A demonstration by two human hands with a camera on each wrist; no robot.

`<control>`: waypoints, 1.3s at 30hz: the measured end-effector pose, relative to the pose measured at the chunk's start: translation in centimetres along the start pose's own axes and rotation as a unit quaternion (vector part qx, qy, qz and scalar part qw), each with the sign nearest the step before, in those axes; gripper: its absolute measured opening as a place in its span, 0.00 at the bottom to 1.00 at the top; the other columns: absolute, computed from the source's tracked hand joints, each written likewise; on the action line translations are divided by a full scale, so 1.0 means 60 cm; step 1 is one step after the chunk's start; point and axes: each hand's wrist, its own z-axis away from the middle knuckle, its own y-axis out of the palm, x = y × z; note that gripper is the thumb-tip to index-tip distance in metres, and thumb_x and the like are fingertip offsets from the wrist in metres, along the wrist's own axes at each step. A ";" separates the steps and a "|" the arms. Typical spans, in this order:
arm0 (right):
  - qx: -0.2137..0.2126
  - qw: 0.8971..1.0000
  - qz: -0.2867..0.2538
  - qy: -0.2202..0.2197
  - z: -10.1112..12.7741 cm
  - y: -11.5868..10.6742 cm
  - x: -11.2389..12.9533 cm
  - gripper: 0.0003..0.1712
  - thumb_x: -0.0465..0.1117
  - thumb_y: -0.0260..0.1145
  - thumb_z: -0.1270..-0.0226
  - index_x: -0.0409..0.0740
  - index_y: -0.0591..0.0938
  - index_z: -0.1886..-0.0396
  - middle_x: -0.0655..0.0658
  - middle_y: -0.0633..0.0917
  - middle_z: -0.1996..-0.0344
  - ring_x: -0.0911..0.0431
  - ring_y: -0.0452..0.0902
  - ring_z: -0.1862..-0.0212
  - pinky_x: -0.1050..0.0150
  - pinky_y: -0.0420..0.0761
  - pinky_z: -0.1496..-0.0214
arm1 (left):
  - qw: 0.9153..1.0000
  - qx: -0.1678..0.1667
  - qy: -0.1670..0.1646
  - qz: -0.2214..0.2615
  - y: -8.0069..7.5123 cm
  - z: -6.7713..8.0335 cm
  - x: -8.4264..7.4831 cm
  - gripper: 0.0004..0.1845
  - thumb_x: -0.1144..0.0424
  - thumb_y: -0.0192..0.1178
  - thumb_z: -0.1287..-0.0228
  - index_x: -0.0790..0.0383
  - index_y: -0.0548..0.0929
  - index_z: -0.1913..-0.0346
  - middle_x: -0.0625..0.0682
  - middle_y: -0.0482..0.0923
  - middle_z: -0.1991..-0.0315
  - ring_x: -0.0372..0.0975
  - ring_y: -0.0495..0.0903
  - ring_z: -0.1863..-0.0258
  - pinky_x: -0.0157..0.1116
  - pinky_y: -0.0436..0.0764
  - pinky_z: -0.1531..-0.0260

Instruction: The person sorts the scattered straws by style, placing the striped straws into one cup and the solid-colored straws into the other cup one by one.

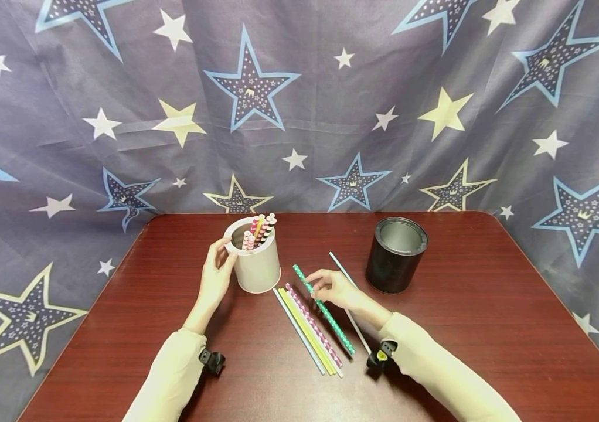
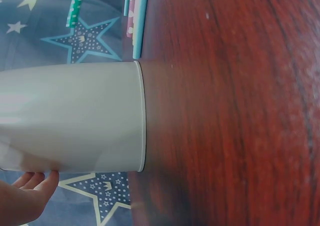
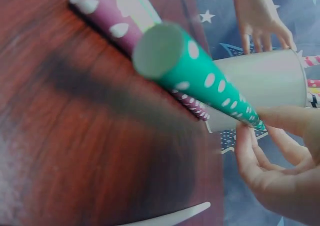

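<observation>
My left hand [image 1: 217,276] rests its fingertips against the left side of an upright white cylindrical holder [image 1: 258,273], close to its rim. In the left wrist view, the fingers [image 2: 44,187] lie fairly straight along the holder's wall. Several patterned paper straws [image 1: 264,230] lean inside the holder. With thumb and fingers, my right hand [image 1: 333,288] pinches a green paper straw with white dots [image 3: 212,81] near its far end. Its near end is raised in the right wrist view. Left of it lies a purple straw with white marks [image 1: 314,325].
Beside the purple straw lie yellow straws [image 1: 307,334] and a light blue one [image 1: 299,332]. Another pale blue straw [image 1: 340,266] runs partly under my right forearm. A black cylindrical holder [image 1: 395,258] stands at the right. Behind the table [image 1: 489,305] hangs a star-patterned cloth [image 1: 299,105].
</observation>
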 end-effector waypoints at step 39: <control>-0.154 0.972 -0.175 -0.036 -0.018 -0.030 0.076 0.23 0.23 0.59 0.47 0.28 0.70 0.49 0.34 0.79 0.67 0.62 0.77 0.71 0.65 0.79 0.69 | 1.000 -0.006 0.002 -0.006 0.001 0.002 -0.004 0.19 0.73 0.49 0.38 0.73 0.64 0.44 0.69 0.63 0.43 0.54 0.61 0.41 0.48 0.58 0.40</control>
